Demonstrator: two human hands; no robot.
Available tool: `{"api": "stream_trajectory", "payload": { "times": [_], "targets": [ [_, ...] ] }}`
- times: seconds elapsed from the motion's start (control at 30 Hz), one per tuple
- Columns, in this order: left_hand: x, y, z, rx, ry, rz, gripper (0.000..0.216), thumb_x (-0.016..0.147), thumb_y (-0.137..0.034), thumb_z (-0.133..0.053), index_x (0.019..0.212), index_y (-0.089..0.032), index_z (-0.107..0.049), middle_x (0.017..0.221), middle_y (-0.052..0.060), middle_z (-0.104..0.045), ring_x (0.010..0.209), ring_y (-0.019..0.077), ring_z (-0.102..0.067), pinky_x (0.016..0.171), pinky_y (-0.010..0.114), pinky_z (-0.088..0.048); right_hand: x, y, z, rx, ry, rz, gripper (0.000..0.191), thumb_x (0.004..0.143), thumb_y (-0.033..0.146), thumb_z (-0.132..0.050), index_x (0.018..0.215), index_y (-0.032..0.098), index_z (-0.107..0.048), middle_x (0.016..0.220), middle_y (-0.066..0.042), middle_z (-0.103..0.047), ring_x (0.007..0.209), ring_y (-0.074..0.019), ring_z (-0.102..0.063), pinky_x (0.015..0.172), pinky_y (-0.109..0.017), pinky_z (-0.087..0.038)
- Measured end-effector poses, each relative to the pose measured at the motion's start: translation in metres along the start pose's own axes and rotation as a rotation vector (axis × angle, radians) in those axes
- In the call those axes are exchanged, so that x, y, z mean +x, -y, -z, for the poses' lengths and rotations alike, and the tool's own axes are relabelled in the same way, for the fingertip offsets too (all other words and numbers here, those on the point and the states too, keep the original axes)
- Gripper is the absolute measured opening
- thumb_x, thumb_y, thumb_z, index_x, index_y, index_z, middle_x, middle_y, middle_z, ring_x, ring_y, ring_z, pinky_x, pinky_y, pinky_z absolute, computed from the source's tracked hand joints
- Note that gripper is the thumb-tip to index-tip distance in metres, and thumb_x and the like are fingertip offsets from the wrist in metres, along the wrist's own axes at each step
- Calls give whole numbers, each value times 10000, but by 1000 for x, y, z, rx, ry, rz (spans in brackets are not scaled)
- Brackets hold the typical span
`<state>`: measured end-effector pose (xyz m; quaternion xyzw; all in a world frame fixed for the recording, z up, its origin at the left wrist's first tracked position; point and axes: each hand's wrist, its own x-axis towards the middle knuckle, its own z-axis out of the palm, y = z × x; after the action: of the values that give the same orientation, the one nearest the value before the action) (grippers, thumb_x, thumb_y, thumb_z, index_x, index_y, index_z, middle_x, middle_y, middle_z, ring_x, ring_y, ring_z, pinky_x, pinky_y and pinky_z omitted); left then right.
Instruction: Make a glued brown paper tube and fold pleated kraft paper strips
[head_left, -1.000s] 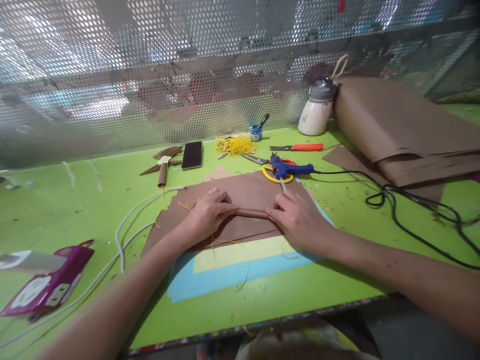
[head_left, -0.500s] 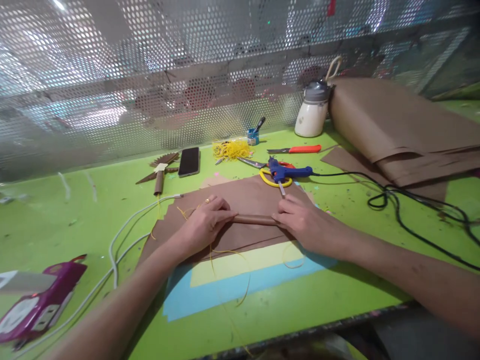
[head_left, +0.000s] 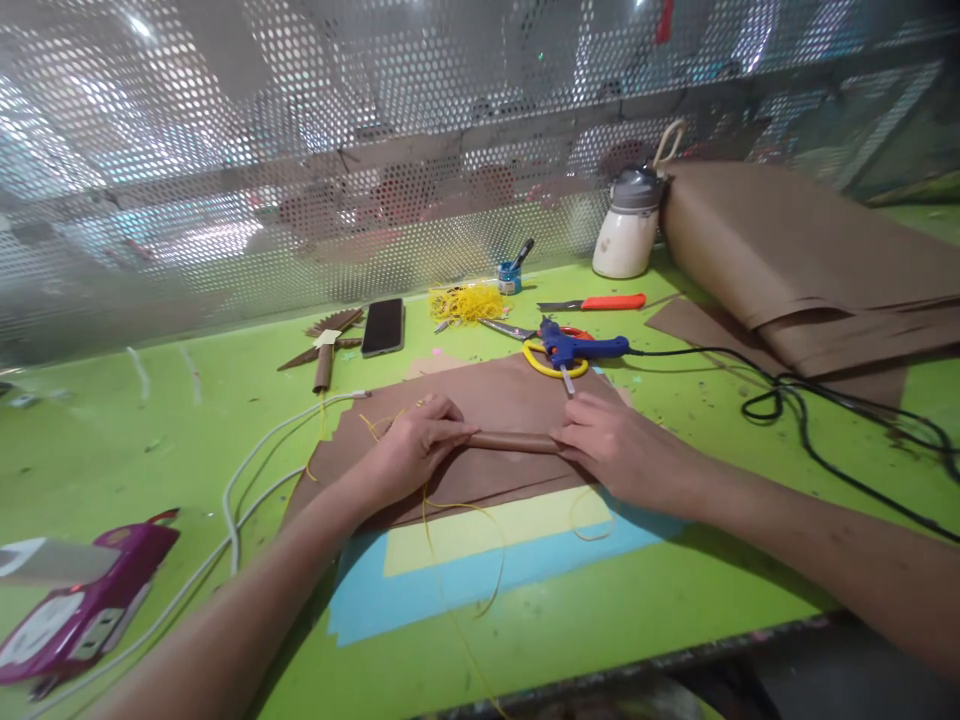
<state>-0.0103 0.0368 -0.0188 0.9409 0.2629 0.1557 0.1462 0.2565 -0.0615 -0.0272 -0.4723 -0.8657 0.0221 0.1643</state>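
Observation:
Between my two hands lies a thin rolled tube of brown paper (head_left: pixel 516 441). My left hand (head_left: pixel 420 448) pinches its left end, and my right hand (head_left: pixel 609 442) grips the right end. Under the roll are flat brown paper sheets (head_left: pixel 495 390), resting on a pale yellow sheet (head_left: pixel 465 540) and a light blue sheet (head_left: pixel 420 590). Yellow string (head_left: pixel 501 560) trails from beside my left hand over the sheets. Just beyond my right hand, a blue glue gun (head_left: pixel 585 346) lies across scissors (head_left: pixel 536 358) with a yellow and red handle.
Along the back stand a white bottle (head_left: pixel 625 235) and a small blue jar (head_left: pixel 509 277), near a red-handled knife (head_left: pixel 611 302), yellow shreds (head_left: pixel 466 302), a phone (head_left: pixel 383 327) and a paper craft piece (head_left: pixel 323 360). Large brown paper (head_left: pixel 810 240) lies right, a purple power strip (head_left: pixel 97 600) left.
Both hands keep their hold on the paper roll, which has hardly moved. The whole view has shifted slightly.

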Motion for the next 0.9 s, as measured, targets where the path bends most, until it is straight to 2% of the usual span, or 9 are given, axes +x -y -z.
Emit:
{"api": "stream_trajectory", "payload": {
  "times": [0.27, 0.47, 0.67, 0.9],
  "targets": [
    [3, -1, 5, -15, 49, 22, 276, 934, -267, -462, 1031, -233, -719, 905, 55, -614, 839, 148, -574, 747, 248, -459, -2, -2, -5, -115, 20, 71, 245, 864, -3, -421, 877, 109, -639, 863, -100, -551, 837, -213, -454, 720, -334, -357],
    [2, 2, 3, -6, 31, -6, 285, 938, -294, -455, 1048, -243, -713, 909, 52, -617, 841, 151, -579, 756, 252, -463, -4, -1, -4, -234, 60, 130, 240, 820, -2, -455, 948, 98, -632, 876, -105, -557, 856, -236, -449, 721, -347, -357],
    [0, 0, 1, 55, 26, -14, 314, 951, -312, -423, 1076, -231, -699, 943, 64, -613, 859, 154, -575, 770, 260, -466, -2, 5, 0, -338, 75, 141, 265, 769, -26, -460, 924, 88, -642, 840, -107, -572, 826, -245, -460, 701, -352, -358],
    [-3, -11, 4, 267, 7, -161, 320, 960, -203, -373, 1091, -161, -662, 954, 103, -602, 850, 171, -535, 754, 286, -452, -3, 6, 0, -319, 55, 147, 269, 742, -41, -464, 902, 100, -627, 863, -107, -576, 854, -244, -469, 695, -347, -355]
  ]
}}
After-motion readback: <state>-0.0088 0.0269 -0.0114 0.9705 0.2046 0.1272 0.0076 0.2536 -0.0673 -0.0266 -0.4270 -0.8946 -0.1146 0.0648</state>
